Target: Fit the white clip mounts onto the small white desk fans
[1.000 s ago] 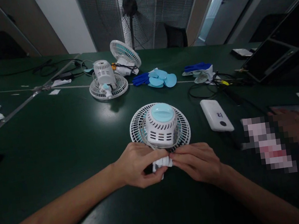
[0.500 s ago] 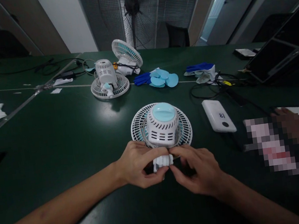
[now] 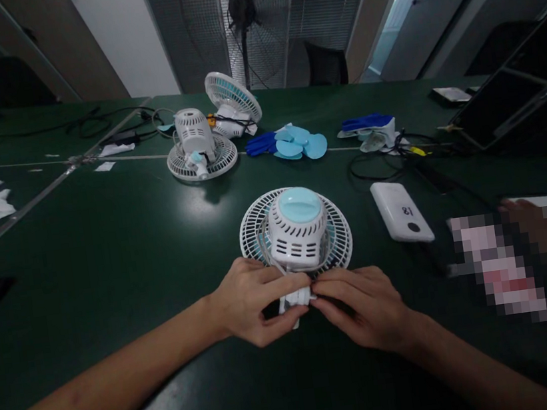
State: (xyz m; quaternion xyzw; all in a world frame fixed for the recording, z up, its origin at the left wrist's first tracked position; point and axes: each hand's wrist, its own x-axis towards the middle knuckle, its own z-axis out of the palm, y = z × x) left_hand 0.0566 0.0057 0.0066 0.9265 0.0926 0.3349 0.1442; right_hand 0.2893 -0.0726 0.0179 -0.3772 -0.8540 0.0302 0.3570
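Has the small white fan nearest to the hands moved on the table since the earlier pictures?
No. Against the table seam behind it, the small white fan shows no clear shift in any direction; the whole view drifts slightly together.

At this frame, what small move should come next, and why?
Probably brace the white part with the left hand and gently work its right end with the right hand: the left pinches it, and the right's fingertips are at that end.
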